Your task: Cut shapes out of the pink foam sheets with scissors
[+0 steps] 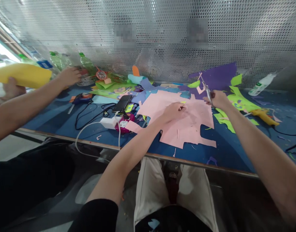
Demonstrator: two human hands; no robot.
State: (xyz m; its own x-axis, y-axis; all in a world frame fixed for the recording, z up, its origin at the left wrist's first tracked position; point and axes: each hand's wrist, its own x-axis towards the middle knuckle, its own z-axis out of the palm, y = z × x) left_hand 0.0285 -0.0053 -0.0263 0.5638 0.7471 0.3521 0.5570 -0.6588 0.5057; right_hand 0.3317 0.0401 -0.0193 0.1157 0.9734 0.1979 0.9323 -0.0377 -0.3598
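My left hand rests over a pink sheet with cut-out, ragged edges, lying flat before me. Its fingers are curled together, and whatever they may pinch is too small to make out. Further right, my right hand is closed around the handles of a pair of scissors. Their blades point up and away, next to a thin pink strip near the tips. A purple sheet lies behind the scissors. Beside my right wrist are lime-green scraps.
Left, a co-worker's hand reaches toward plastic bottles; the other holds a yellow sheet. A black phone, a white plug and cables lie mid-table. Right are a yellow glue gun and a white bottle.
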